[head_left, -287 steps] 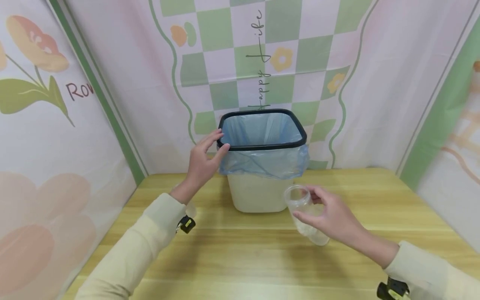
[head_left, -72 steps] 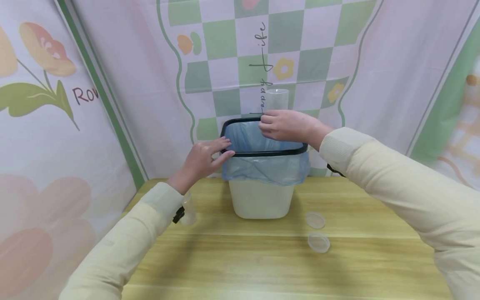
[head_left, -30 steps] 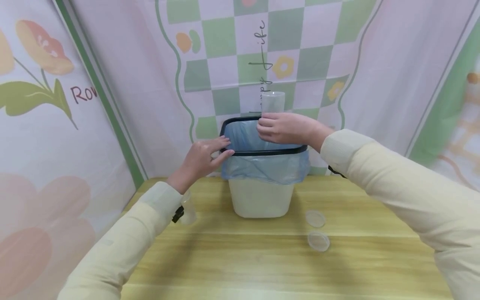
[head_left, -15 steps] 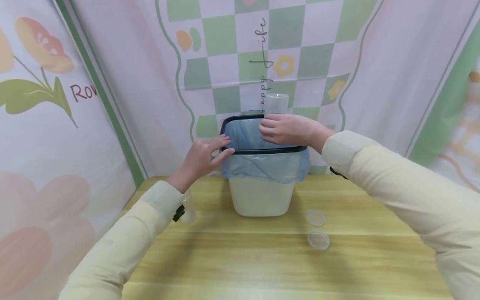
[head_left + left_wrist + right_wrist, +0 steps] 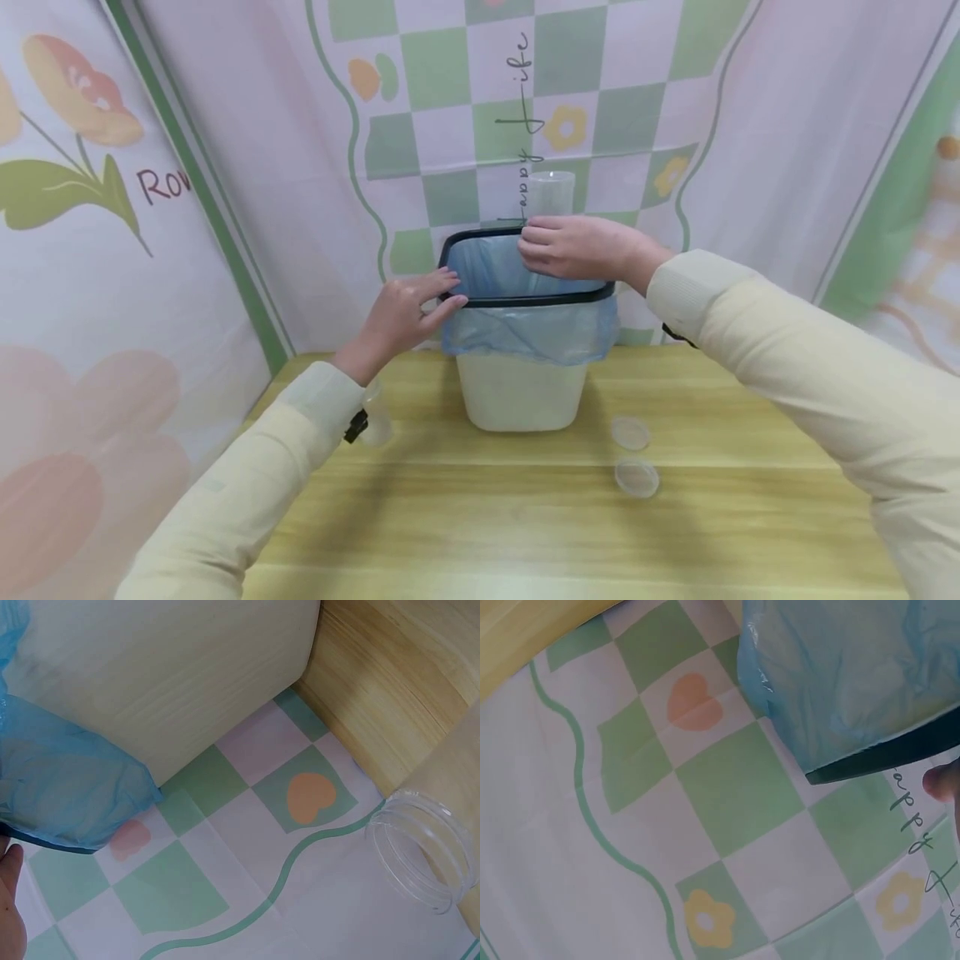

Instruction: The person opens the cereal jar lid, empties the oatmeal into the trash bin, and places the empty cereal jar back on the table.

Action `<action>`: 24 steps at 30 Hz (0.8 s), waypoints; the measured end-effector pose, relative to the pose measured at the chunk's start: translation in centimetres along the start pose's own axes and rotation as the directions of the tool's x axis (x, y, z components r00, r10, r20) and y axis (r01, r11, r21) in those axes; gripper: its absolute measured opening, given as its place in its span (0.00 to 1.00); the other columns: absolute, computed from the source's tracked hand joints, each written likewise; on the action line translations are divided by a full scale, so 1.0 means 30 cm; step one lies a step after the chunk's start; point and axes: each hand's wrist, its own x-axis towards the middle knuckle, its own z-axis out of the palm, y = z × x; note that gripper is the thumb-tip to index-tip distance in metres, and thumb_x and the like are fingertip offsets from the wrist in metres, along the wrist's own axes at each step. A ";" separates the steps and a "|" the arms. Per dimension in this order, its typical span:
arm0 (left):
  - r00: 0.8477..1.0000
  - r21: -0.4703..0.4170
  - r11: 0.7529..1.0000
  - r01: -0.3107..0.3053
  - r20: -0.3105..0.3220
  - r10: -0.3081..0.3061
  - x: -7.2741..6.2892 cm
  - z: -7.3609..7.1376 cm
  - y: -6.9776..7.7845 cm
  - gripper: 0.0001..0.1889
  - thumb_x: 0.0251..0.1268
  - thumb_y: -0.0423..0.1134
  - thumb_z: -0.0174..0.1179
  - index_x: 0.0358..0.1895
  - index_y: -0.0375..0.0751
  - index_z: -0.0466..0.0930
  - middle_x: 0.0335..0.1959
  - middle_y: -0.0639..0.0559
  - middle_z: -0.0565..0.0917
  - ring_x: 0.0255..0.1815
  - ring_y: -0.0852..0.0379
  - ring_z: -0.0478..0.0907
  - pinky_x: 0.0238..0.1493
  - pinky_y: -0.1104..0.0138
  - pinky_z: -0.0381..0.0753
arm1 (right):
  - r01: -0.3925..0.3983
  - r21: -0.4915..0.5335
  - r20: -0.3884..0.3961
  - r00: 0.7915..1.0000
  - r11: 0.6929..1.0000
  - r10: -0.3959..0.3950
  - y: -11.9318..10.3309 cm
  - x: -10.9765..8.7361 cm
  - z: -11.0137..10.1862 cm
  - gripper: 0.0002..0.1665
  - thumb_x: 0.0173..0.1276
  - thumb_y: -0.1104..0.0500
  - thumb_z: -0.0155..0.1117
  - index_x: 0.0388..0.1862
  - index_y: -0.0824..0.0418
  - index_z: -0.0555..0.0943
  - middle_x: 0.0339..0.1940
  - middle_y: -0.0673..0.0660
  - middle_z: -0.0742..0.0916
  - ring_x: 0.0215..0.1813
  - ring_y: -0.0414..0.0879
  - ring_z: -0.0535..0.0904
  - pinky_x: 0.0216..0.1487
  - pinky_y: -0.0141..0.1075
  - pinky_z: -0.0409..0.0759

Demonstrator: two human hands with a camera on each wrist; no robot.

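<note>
In the head view my right hand (image 5: 581, 247) holds a clear plastic jar (image 5: 551, 196) over the bin's mouth. The jar is upside down, its base up and its lower part hidden by the fingers. A white bin (image 5: 521, 396) with a black rim and a blue bag (image 5: 528, 333) stands upright at the back of the table. My left hand (image 5: 397, 315) rests on the rim's front left corner, fingers and thumb spread and fairly straight. Its fingertips also show at the rim in the left wrist view. Beyond my left cuff stands another clear jar (image 5: 424, 836) with a lidless threaded mouth.
Two clear round lids, one (image 5: 631, 433) behind the other (image 5: 637, 478), lie on the wooden table (image 5: 480, 533) right of the bin. A printed cloth (image 5: 435, 67) with green checks hangs close behind the bin, and more cloth flanks both sides.
Since the oldest frame, my right hand has brought the jar up from the table and turned it over above the bin. Lately it bobs slightly up and down. My left hand stays put.
</note>
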 end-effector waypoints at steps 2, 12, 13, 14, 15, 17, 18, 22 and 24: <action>1.000 -0.002 1.000 0.001 -0.001 -0.001 0.000 -0.001 0.000 0.16 0.60 0.39 0.67 0.47 0.31 0.85 0.46 0.39 0.85 0.49 0.47 0.83 0.49 0.55 0.83 | -0.006 -0.002 0.011 1.000 1.000 0.006 0.004 -0.003 -0.002 0.18 0.65 0.65 0.67 0.53 0.66 0.77 0.52 0.62 0.77 0.52 0.56 0.71 0.60 0.44 0.70; 1.000 -0.003 1.000 -0.005 -0.008 0.005 0.000 -0.001 0.003 0.17 0.60 0.40 0.67 0.47 0.31 0.85 0.46 0.39 0.85 0.49 0.47 0.83 0.49 0.55 0.83 | -0.033 0.030 -0.013 0.999 0.999 0.034 0.003 -0.010 -0.008 0.20 0.64 0.66 0.69 0.54 0.66 0.77 0.52 0.63 0.77 0.52 0.56 0.72 0.60 0.44 0.71; 1.000 -0.004 1.000 -0.004 -0.007 0.004 0.001 -0.001 0.003 0.16 0.60 0.40 0.67 0.47 0.31 0.85 0.46 0.39 0.85 0.49 0.47 0.83 0.49 0.55 0.83 | -0.031 0.034 -0.015 0.999 0.999 0.032 0.002 -0.011 -0.007 0.20 0.63 0.66 0.69 0.54 0.66 0.77 0.52 0.63 0.77 0.52 0.56 0.72 0.60 0.44 0.71; 1.000 -0.001 1.000 -0.004 -0.004 0.004 0.002 -0.001 0.004 0.16 0.60 0.40 0.66 0.47 0.31 0.85 0.46 0.39 0.85 0.49 0.47 0.83 0.49 0.55 0.83 | -0.034 0.042 -0.019 0.999 0.999 0.034 0.001 -0.011 -0.007 0.20 0.63 0.66 0.69 0.54 0.66 0.77 0.52 0.63 0.77 0.52 0.56 0.72 0.60 0.44 0.71; 1.000 -0.002 1.000 -0.004 -0.002 0.004 0.003 -0.001 0.005 0.16 0.60 0.40 0.66 0.47 0.31 0.85 0.46 0.39 0.85 0.49 0.46 0.83 0.49 0.55 0.83 | -0.041 0.048 -0.022 0.999 0.998 0.042 0.000 -0.012 -0.006 0.21 0.63 0.66 0.69 0.54 0.66 0.77 0.52 0.63 0.77 0.53 0.56 0.72 0.61 0.44 0.71; 1.000 0.002 1.000 -0.002 0.003 0.002 0.004 0.000 0.006 0.16 0.60 0.40 0.66 0.47 0.31 0.85 0.46 0.39 0.85 0.49 0.47 0.83 0.49 0.55 0.83 | -0.056 0.050 -0.027 0.998 0.997 0.057 -0.003 -0.014 -0.006 0.21 0.62 0.66 0.70 0.54 0.66 0.77 0.52 0.63 0.78 0.53 0.56 0.73 0.61 0.44 0.71; 1.000 0.003 1.000 -0.001 0.004 0.001 0.005 0.000 0.006 0.16 0.61 0.40 0.67 0.47 0.31 0.85 0.46 0.39 0.85 0.49 0.46 0.82 0.49 0.55 0.83 | -0.057 0.049 -0.027 0.998 0.997 0.058 -0.004 -0.014 -0.007 0.21 0.63 0.66 0.69 0.54 0.66 0.77 0.52 0.63 0.78 0.52 0.56 0.73 0.61 0.44 0.71; 1.000 0.010 1.000 0.004 -0.001 -0.004 0.005 -0.001 0.008 0.16 0.60 0.40 0.67 0.47 0.31 0.85 0.46 0.40 0.85 0.49 0.47 0.83 0.49 0.55 0.83 | -0.033 0.049 -0.052 0.998 0.998 0.035 -0.014 -0.008 -0.002 0.17 0.66 0.65 0.67 0.52 0.67 0.77 0.50 0.63 0.78 0.51 0.56 0.73 0.59 0.44 0.72; 1.000 0.010 1.000 0.003 0.000 -0.003 0.006 -0.001 0.009 0.16 0.60 0.40 0.67 0.46 0.31 0.85 0.46 0.39 0.85 0.49 0.47 0.83 0.48 0.55 0.83 | -0.029 0.048 -0.052 0.998 0.998 0.032 -0.017 -0.009 -0.002 0.16 0.67 0.64 0.66 0.52 0.67 0.77 0.50 0.63 0.78 0.52 0.56 0.73 0.59 0.44 0.72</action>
